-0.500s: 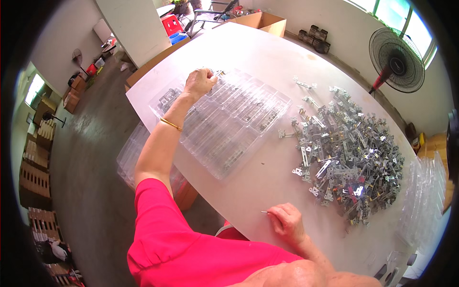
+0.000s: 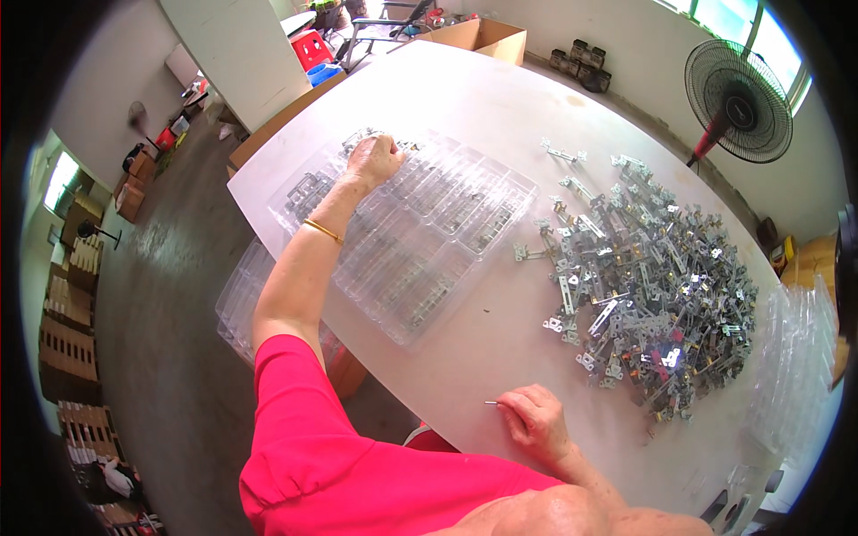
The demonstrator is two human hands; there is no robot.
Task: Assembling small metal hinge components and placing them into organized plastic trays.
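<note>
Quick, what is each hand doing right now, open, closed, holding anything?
Left hand: curled, resting on the clear plastic tray; anything in it cannot be told.
Right hand: loosely closed on the white table, pinching a small thin metal piece.

The left hand (image 2: 374, 161) hides its fingers; the tray's (image 2: 420, 241) small parts blur.

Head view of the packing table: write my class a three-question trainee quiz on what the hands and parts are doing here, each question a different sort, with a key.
1. True or false: the left hand rests on the clear plastic tray.
2. Where does the pile of metal brackets lie? A) to the right of the tray B) inside the tray C) on the floor
3. Fill in: the right hand lies on the white ____, its fingertips at a small thin metal piece.

Key: 1 true; 2 A; 3 table.
</note>
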